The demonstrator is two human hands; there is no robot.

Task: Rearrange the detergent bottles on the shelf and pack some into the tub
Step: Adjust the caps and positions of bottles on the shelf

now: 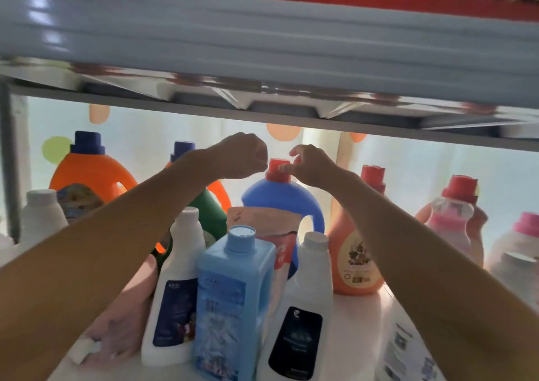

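Glossy smooth plastic on blue jug (280, 202), red cap (277, 170), centre frame. Same shiny plastic on orange jug (87, 173) at left. Matt white plastic on front bottles (303, 307), dark paper-like labels. Translucent light-blue plastic on square bottle (233, 293), ribbed cap. Crinkly foil-look pouch (271, 235) behind it. Clear plastic on pink bottle (455, 223) at right. Polished reflective metal on upper shelf underside (262, 95); glossy grey painted edge above. Smooth white shelf surface (358, 322), lower right.
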